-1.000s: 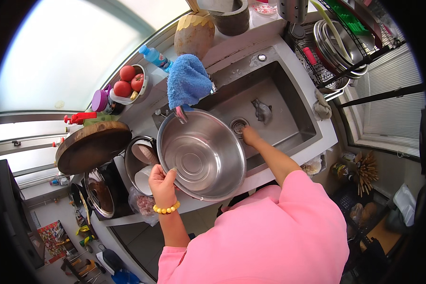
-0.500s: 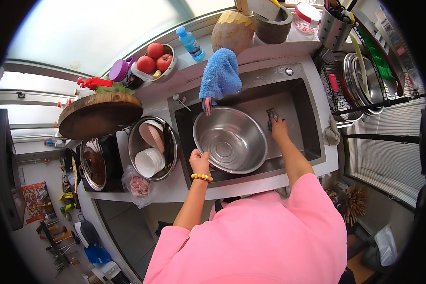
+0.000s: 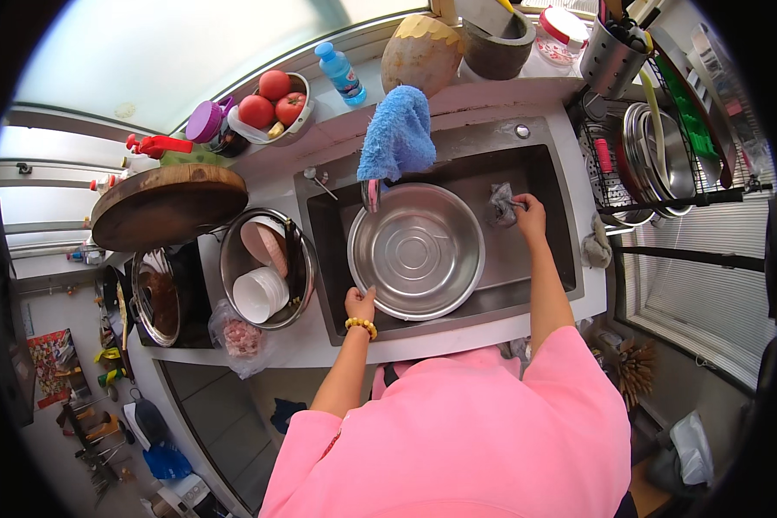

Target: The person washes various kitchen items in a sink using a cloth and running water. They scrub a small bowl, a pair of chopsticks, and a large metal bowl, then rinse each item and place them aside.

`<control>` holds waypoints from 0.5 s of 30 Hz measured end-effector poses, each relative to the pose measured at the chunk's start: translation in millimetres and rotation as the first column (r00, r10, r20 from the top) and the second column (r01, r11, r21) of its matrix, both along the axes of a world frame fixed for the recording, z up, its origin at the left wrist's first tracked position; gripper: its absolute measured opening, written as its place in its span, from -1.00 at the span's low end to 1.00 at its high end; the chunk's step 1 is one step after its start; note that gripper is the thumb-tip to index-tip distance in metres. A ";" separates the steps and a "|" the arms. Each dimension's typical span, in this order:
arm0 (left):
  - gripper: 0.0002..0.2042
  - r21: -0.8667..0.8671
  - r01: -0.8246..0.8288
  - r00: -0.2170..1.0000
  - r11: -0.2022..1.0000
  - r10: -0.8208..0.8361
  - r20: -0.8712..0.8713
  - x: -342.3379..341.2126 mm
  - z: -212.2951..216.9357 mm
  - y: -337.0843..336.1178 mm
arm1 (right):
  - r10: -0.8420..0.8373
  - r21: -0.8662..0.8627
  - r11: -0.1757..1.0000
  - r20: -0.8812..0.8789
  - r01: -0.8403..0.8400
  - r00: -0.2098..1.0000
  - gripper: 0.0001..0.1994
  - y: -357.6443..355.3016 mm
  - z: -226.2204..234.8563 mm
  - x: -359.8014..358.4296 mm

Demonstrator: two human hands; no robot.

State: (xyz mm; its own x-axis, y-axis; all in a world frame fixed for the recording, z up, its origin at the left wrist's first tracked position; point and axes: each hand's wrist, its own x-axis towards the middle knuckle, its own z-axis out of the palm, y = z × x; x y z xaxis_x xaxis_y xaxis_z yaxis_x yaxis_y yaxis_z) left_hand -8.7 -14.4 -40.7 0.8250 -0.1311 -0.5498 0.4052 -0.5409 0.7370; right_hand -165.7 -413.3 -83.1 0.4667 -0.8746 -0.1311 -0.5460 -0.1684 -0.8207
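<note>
A large round steel basin (image 3: 416,250) sits in the sink (image 3: 540,173), its inside facing up. My left hand (image 3: 360,304), a yellow bead bracelet at its wrist, grips the basin's near-left rim. On the sink's right side, my right hand (image 3: 531,216) pinches the edge of a crumpled grey cloth (image 3: 500,205). The faucet (image 3: 371,195) hangs over the basin's far-left rim, a fluffy blue cloth (image 3: 397,134) draped over it.
Left of the sink stands a steel bowl (image 3: 227,274) with white and pink bowls inside. Beside it lie a bag of raw meat (image 3: 242,338) and a round wooden board (image 3: 168,207). A dish rack (image 3: 613,205) stands at the right. Tomatoes (image 3: 274,85) and a blue bottle (image 3: 341,76) line the ledge.
My right hand has drawn back toward me and right, and the grey cloth looks more spread out. The basin, tilted before, now lies flatter; my left hand stays at its rim.
</note>
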 end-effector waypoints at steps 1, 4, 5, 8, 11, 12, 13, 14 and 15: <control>-0.76 0.008 0.015 0.999 1.000 -0.015 -0.033 0.1 -0.5 -1.3 | -0.038 0.059 0.998 0.029 0.036 0.999 -0.79 -4.6 1.6 -1.4; -0.81 0.036 0.000 0.991 0.999 0.005 -0.130 -0.4 -7.6 1.3 | -0.117 0.199 0.976 0.149 0.086 0.982 -0.76 -14.6 2.1 -9.0; -0.79 0.020 -0.012 0.980 1.000 0.015 -0.199 0.2 -11.9 2.4 | -0.217 0.341 0.930 0.216 0.134 0.952 -0.74 -18.1 -0.3 -12.4; -0.63 -0.005 -0.059 0.924 0.998 0.052 -0.379 4.3 -30.9 8.0 | -0.494 0.696 0.707 0.357 0.127 0.793 -0.73 -17.1 6.8 -13.1; -0.58 -0.022 -0.035 0.892 0.999 0.021 -0.451 12.8 -41.4 18.3 | -0.694 0.876 0.475 0.432 -0.084 0.576 -0.71 0.9 18.7 -13.7; -0.58 0.026 0.006 0.922 1.000 0.004 -0.386 11.9 -43.9 19.5 | -0.724 0.899 0.349 0.438 -0.265 0.532 -0.64 3.4 24.8 -15.8; -0.58 0.105 0.165 0.967 0.981 -0.140 -0.214 12.9 -38.5 16.7 | -0.747 0.901 0.337 0.433 -0.275 0.505 -0.62 9.0 31.8 -15.7; -0.58 0.212 0.297 0.955 0.931 -0.294 -0.046 13.0 -23.0 13.5 | -0.769 0.903 0.319 0.424 -0.288 0.479 -0.60 18.4 40.5 -10.6; -0.58 0.335 0.396 0.886 0.855 -0.451 0.104 12.8 -7.4 8.7 | -0.790 0.905 0.301 0.413 -0.300 0.453 -0.58 24.2 45.2 -8.0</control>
State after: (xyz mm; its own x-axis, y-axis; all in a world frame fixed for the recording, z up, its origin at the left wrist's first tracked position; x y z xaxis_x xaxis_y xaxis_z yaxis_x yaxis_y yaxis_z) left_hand 4.1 -5.8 -48.1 0.8115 -0.3437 -0.4725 -0.0321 -0.8337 0.5513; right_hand -173.6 -389.1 -38.0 0.5842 -0.5621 -0.5854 0.4917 0.8190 -0.2958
